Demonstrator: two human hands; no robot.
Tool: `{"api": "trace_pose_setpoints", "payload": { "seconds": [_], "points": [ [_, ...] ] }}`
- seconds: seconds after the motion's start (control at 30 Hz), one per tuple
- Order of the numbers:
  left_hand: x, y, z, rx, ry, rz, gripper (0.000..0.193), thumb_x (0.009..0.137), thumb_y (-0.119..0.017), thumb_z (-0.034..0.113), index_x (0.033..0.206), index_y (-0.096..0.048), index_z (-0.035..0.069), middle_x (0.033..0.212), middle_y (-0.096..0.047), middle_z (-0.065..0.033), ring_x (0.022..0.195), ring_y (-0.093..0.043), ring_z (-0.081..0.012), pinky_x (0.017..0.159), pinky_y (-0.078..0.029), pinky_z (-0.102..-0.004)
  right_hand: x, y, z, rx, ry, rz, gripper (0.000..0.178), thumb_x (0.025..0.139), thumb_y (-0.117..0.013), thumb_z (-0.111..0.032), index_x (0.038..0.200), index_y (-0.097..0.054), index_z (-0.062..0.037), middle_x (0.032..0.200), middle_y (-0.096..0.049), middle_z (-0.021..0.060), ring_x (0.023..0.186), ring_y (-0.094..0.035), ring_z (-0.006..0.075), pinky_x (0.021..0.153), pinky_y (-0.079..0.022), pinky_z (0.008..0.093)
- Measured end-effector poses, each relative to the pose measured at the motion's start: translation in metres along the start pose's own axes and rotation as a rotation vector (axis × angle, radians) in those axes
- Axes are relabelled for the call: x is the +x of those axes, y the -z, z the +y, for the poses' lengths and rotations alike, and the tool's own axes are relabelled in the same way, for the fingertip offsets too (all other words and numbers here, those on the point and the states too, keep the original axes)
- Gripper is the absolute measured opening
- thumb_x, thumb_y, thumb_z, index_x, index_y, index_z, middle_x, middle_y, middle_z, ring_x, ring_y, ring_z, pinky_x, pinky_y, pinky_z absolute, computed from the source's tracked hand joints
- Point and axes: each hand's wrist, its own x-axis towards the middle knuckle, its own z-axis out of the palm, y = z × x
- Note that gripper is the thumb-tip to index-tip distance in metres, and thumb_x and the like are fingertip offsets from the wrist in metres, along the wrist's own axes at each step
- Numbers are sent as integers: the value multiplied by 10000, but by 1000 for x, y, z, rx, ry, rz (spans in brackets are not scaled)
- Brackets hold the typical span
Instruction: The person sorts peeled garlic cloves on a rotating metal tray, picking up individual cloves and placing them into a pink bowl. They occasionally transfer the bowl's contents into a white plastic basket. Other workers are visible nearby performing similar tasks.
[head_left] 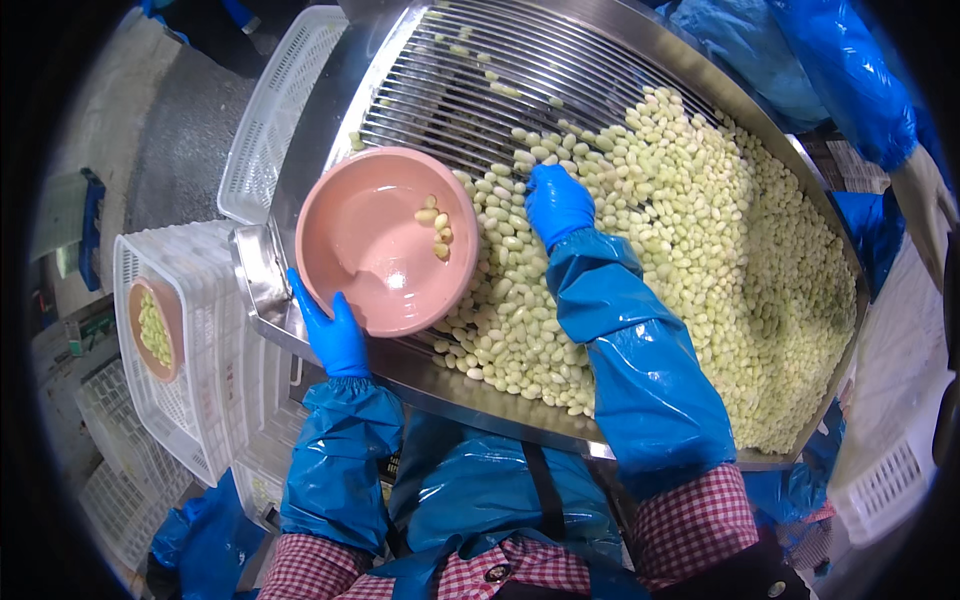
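My left hand grips the lower left rim of a pink round bowl, thumb over the edge and a finger stretched along the outside. A few yellowish and brownish bean-like pieces lie on the bowl's right inner side. Among the heap of pale green, oval bean-like pieces, my right hand is closed, its fingers curled down. What it holds, if anything, is hidden. Both hands wear blue gloves. The heap covers the right part of a metal slatted tray, and the bowl rests at its left side.
White plastic baskets stand stacked at the left, a small bowl of green pieces in the top one. Another white basket sits beyond the metal rim. Across the tray, at upper right, is another person's blue sleeve. A white crate is at lower right.
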Motion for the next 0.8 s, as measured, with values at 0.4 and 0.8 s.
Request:
{"api": "trace_pose_setpoints", "payload": {
  "seconds": [0.4, 0.8],
  "points": [
    [-1, -1, -1, -42, -88, 25, 781, 868, -508, -53, 1556, -164, 85, 1578, -239, -179, 1453, -251, -318, 1171, -228, -398, -48, 36, 0, 399, -34, 262, 200, 943, -581, -139, 1131, -646, -164, 1052, -637, 81, 900, -639, 227, 790, -533, 368],
    [-3, -2, 2, -44, -98, 28, 812, 863, -510, -59, 1563, -128, 94, 1592, -204, -172, 1461, -227, -312, 1179, -212, -402, 32, -4, -13, -19, 38, -11, 168, 903, -604, -125, 1057, -657, -84, 968, -692, 156, 845, -681, 309, 742, -551, 436]
  ]
}}
